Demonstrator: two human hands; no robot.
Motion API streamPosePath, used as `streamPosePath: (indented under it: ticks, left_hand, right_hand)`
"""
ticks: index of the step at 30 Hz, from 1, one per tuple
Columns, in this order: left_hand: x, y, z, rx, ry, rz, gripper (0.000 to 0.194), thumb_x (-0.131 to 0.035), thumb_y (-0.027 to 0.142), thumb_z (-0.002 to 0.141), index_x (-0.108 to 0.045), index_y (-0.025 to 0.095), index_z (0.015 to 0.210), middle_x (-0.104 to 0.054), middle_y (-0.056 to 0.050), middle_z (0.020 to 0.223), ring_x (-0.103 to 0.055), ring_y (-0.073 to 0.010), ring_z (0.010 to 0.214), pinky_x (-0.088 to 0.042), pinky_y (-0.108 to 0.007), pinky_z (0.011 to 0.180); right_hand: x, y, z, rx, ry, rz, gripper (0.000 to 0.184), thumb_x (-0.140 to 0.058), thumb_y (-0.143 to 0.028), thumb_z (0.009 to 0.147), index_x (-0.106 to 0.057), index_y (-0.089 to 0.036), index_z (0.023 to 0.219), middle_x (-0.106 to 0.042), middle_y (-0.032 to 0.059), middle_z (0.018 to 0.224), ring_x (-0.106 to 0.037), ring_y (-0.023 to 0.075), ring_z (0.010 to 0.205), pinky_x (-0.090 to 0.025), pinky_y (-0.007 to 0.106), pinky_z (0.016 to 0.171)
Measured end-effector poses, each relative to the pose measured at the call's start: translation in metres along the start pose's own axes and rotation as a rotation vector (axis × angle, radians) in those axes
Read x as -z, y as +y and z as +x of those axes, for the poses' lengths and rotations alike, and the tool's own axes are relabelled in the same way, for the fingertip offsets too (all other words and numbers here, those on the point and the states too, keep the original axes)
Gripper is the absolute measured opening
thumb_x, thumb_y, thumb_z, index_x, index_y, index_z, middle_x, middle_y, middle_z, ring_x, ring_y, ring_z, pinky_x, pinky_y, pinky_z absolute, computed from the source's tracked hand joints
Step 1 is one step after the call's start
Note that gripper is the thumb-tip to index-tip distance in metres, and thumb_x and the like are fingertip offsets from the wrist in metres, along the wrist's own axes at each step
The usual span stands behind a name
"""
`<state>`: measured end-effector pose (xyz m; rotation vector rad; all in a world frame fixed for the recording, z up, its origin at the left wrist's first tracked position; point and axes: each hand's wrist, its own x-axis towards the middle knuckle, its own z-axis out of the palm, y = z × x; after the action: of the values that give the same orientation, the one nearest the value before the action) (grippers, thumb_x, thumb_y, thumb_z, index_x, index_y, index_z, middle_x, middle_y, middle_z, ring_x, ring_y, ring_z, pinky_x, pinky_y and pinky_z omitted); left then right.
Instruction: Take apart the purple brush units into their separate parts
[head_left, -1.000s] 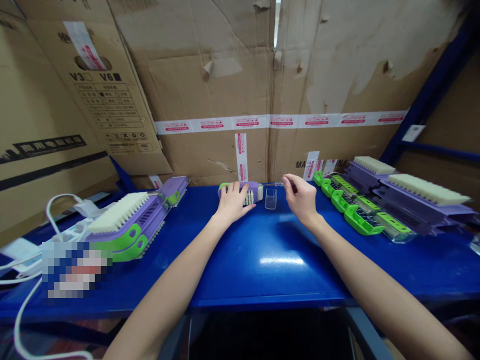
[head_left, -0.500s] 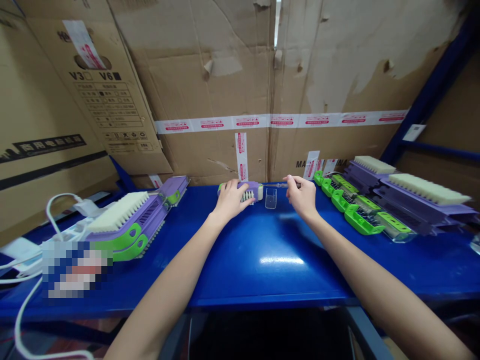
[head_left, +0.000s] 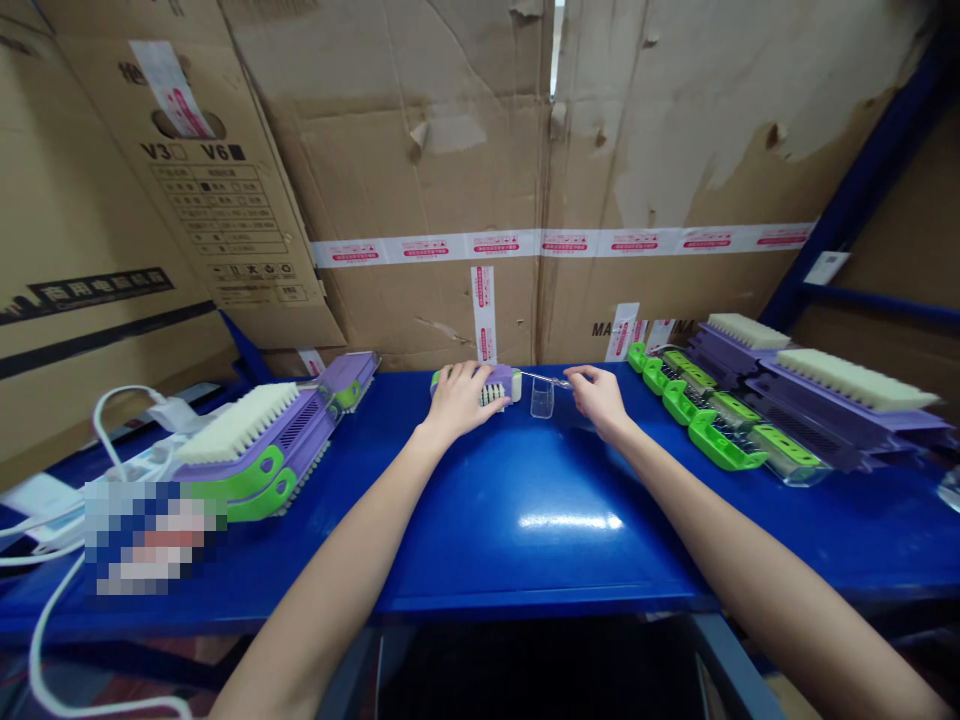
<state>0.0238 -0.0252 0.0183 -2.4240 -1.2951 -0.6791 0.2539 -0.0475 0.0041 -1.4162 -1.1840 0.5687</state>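
Note:
My left hand (head_left: pixel 453 402) is wrapped over a purple and green brush unit (head_left: pixel 505 378), which lies on the table with pale bristles facing me. Its right end has a cream-coloured block. In my closed right hand (head_left: pixel 600 402) is a screwdriver (head_left: pixel 546 379), its thin metal shaft pointing left toward that end of the brush unit. Whether the tip touches it I cannot tell. Just below the shaft stands a small clear plastic cup (head_left: pixel 542 402).
Finished-looking purple and green brush units (head_left: pixel 255 440) are stacked at left, beside a power strip (head_left: pixel 135 465) with white cables. To the right lie green parts (head_left: pixel 724 440) in a row and purple housings (head_left: pixel 840 410) with cream bristle pads. Cardboard (head_left: pixel 420 180) walls the back.
The brush unit has shifted slightly left with my left hand. The screwdriver has come away a little from its end, and its handle end now tilts lower. The clear cup stays put.

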Motion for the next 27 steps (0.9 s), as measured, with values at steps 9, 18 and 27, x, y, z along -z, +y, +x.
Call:
streamPosePath:
  ticks: [9,18,27]
  left_hand:
    - [0.008,0.007,0.004,0.051,-0.04,0.042,0.062,-0.047,0.067,0.084,-0.057,0.016,0.118,-0.062,-0.014,0.112,-0.054,-0.0312,0.11,-0.027,-0.051,0.104]
    - [0.003,0.016,0.022,-0.007,-0.114,-0.035,0.043,-0.054,0.049,0.087,-0.056,0.022,0.121,-0.061,-0.01,0.123,-0.055,-0.0283,0.115,-0.029,-0.049,0.104]
    - [0.001,0.02,0.033,0.042,-0.173,-0.087,0.03,-0.052,0.037,0.089,-0.063,0.027,0.115,-0.066,-0.006,0.114,-0.06,-0.026,0.107,-0.043,-0.038,0.089]
  right_hand:
    - [0.001,-0.01,-0.003,0.142,0.047,-0.06,0.036,-0.05,-0.031,0.063,-0.072,-0.013,0.084,-0.059,0.0003,0.056,-0.046,0.0126,0.049,-0.036,0.025,0.051]
    - [0.003,-0.012,-0.004,0.133,0.049,-0.055,0.036,-0.048,-0.031,0.063,-0.071,-0.013,0.084,-0.057,-0.0009,0.051,-0.045,0.0132,0.047,-0.033,0.026,0.05]
    - [0.002,-0.01,-0.001,0.091,-0.089,-0.119,0.041,-0.046,-0.03,0.064,-0.073,-0.012,0.089,-0.059,-0.0006,0.056,-0.046,0.0121,0.051,-0.038,0.025,0.055]
